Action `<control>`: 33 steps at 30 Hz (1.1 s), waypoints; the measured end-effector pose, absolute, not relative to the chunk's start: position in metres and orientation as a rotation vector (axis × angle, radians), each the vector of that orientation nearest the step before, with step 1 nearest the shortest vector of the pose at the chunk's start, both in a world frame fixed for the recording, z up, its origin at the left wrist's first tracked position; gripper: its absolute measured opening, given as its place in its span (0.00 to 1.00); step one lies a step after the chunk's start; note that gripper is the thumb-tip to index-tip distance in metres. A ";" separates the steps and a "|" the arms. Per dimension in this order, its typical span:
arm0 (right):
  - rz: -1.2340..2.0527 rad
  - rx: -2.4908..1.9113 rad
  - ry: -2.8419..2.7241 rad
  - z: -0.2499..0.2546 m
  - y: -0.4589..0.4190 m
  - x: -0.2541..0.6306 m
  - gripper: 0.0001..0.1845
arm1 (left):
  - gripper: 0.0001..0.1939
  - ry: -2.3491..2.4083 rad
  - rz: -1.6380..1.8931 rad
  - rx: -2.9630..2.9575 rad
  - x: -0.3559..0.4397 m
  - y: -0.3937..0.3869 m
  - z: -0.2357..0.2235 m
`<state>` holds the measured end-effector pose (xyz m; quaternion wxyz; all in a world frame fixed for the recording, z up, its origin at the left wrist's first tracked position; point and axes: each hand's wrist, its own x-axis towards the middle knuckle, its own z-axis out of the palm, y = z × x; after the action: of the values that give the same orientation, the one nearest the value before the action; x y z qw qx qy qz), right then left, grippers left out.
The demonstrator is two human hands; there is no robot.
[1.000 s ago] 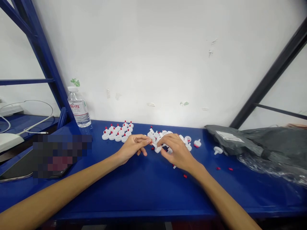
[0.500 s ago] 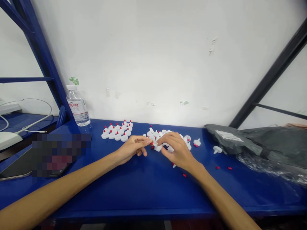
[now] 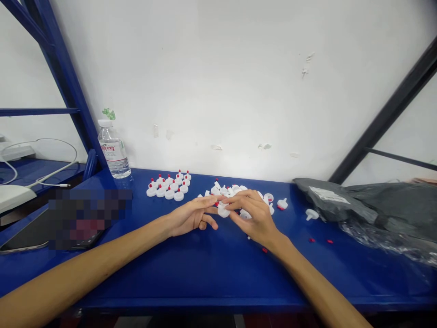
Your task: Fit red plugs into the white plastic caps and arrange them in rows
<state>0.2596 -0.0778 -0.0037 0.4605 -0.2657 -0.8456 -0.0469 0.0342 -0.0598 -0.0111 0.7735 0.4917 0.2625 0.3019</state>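
Observation:
My right hand (image 3: 254, 216) pinches a white spout cap (image 3: 223, 210), its round base turned toward me. My left hand (image 3: 194, 215) meets it from the left, thumb and forefinger straightened along the cap's far side and the lower fingers loosely curled. The fingers largely hide the spout, so whether a red tip sits on it cannot be made out. Behind and beside my right hand lies a loose pile of white spout caps (image 3: 235, 188), with small red tips among them. Left of my hands, several white caps with red tips (image 3: 170, 193) stand upright in rows.
Loose red tips (image 3: 329, 241) lie on the blue table (image 3: 191, 273). A white cap (image 3: 311, 214) lies near the grey plastic bags (image 3: 382, 200) at right. At left are a water bottle (image 3: 114, 152), a blurred-out dark item (image 3: 88, 216) and a white cable (image 3: 54, 175).
The held cap has turned, its round base now facing me. My left thumb and forefinger have gone from pinching at the red tip to lying straighter along the cap.

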 end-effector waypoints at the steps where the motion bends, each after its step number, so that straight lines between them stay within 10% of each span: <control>1: -0.110 -0.652 -2.090 -0.004 -0.077 0.260 0.08 | 0.27 0.575 0.659 1.063 0.034 -0.059 -0.012; 33: -0.140 -0.846 -2.182 0.004 -0.071 0.271 0.15 | 0.21 0.611 0.636 1.254 0.041 -0.065 -0.007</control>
<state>0.2713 -0.0709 0.0036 0.3882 -0.3327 -0.8577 -0.0550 0.0412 -0.0645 -0.0065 0.7202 0.5675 0.2763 0.2880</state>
